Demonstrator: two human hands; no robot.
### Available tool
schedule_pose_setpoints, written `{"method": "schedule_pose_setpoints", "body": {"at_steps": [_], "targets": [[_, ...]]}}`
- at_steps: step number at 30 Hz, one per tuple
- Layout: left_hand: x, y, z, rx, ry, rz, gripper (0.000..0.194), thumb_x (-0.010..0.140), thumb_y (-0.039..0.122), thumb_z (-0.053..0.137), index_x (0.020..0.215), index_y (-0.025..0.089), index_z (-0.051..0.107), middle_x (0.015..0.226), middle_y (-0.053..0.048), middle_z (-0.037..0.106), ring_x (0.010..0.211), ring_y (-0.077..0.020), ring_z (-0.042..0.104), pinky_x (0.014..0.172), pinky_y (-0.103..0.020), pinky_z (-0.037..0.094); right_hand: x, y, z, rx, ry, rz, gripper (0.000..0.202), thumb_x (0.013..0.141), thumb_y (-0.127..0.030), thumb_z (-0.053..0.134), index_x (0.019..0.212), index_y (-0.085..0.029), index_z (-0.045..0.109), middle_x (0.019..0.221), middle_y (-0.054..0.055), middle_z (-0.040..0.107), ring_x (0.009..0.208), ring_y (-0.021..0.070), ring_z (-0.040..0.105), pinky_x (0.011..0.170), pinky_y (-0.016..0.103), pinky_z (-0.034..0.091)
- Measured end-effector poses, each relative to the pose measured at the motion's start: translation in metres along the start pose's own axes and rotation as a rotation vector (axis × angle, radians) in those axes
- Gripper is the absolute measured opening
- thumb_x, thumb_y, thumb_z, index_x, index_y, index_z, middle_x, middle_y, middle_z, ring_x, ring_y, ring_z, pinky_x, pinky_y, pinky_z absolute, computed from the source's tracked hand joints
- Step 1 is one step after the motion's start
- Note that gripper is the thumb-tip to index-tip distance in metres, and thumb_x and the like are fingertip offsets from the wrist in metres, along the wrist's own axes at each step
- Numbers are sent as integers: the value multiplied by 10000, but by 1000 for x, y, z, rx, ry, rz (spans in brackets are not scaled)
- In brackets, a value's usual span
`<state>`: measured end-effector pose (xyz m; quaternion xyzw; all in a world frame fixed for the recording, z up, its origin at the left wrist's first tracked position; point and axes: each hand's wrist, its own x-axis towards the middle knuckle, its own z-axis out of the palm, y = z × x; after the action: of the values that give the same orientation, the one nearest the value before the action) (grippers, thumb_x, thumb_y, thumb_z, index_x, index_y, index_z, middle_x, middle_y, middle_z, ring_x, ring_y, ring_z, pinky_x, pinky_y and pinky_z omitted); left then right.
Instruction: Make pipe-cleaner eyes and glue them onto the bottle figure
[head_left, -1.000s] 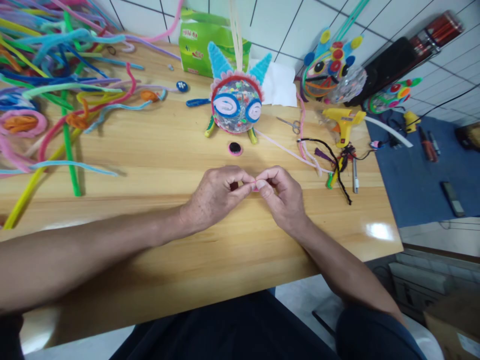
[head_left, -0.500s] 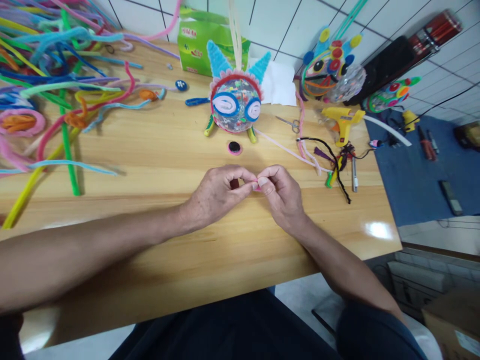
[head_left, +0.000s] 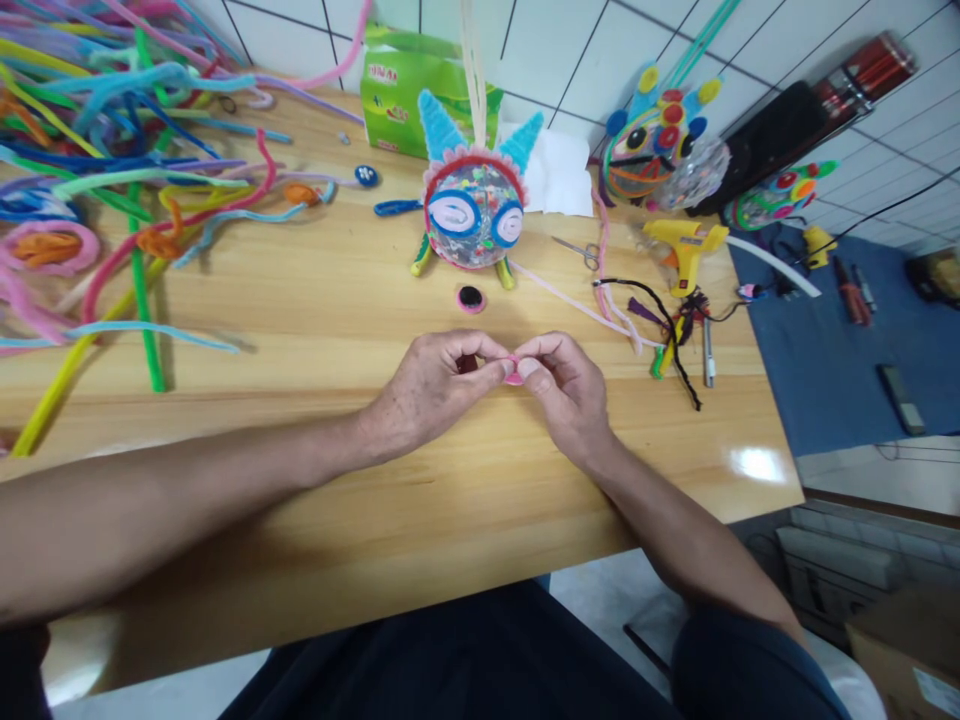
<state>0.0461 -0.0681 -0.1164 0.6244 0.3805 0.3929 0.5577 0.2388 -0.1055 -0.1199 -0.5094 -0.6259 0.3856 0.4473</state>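
Observation:
My left hand (head_left: 442, 385) and my right hand (head_left: 566, 390) meet above the wooden table, each pinching a small pink piece (head_left: 513, 378) between thumb and forefinger. The piece looks like a little ring or disc of pink pipe cleaner; the fingers cover most of it. Just beyond my hands lies a black disc with a pink rim (head_left: 471, 298). Behind that stands a clear ball-shaped animal figure (head_left: 469, 225) with blue ears, blue-and-white coiled eyes and yellow-green feet.
Many pipe cleaners (head_left: 135, 180) cover the left side. Small scissors (head_left: 577, 250), a yellow glue gun (head_left: 684, 250) and a pen (head_left: 708, 350) lie right. At the back stand a green tissue pack (head_left: 397, 95), another decorated figure (head_left: 645, 150) and a dark flask (head_left: 795, 125).
A little more of the pink piece shows between my fingertips. Both hands stay nearly in place, and the view has shifted slightly.

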Motion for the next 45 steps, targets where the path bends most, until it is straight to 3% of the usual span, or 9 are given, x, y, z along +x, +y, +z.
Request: {"method": "schedule_pose_setpoints", "body": {"at_steps": [17,30,33,41,45], "targets": [[1,-4,-1,64,19,133,110,918,149,711,870,173,807,820,3,827,716,-110,720,691,-206,542,1,1,3,11,1,5,56,984,-286,662,1020,-252,637,914,-22,706,824,136,663,792,326,540],[1,-6,-2,88,-4,147,124,930,153,680,861,168,783,812,2,813,716,-114,704,684,-215,534,3,1,3,-50,4,4,77,965,-299,656,1014,-243,636,890,-17,717,791,137,667,745,313,544],[2,-7,-4,120,-31,152,126,929,156,678,858,167,781,808,-1,806,699,-111,684,666,-214,515,5,-1,0,-144,-18,-44,32,966,-268,639,978,-239,638,857,-19,713,766,139,662,725,309,541],[2,-5,-7,170,-113,107,114,928,181,691,859,163,780,740,18,754,628,-90,613,610,-200,457,12,-8,-13,-495,-91,-361,82,972,-197,607,908,-247,619,799,-14,683,711,139,623,677,291,501],[3,-5,-8,122,-130,73,135,934,231,693,850,168,779,740,12,752,638,-104,621,625,-217,473,11,-7,-14,-430,-91,-299,109,994,-248,599,892,-248,638,806,-8,696,726,149,632,701,309,511]]}}
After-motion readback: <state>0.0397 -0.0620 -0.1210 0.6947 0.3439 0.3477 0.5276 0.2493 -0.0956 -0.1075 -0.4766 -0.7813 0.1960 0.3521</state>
